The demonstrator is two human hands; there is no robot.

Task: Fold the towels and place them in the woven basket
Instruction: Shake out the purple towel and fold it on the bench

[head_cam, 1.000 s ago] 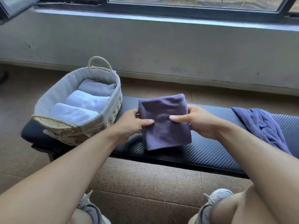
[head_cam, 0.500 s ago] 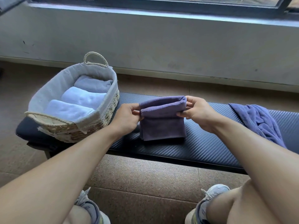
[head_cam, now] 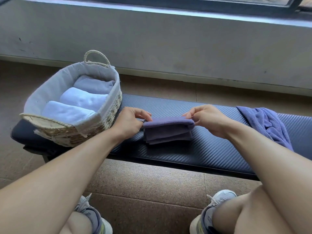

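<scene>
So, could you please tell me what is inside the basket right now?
Three folded towels lie in a row inside the basket: a greyish one at the far end, then two white ones. Whatever is beneath them is covered.

In front of me the dark padded bench (head_cam: 211, 149) stands on the brown floor (head_cam: 148, 183), carrying the woven basket (head_cam: 108, 115) at its left end, the folded purple towel (head_cam: 167, 132) in the middle and a crumpled purple towel (head_cam: 266, 124) at the right.
</scene>
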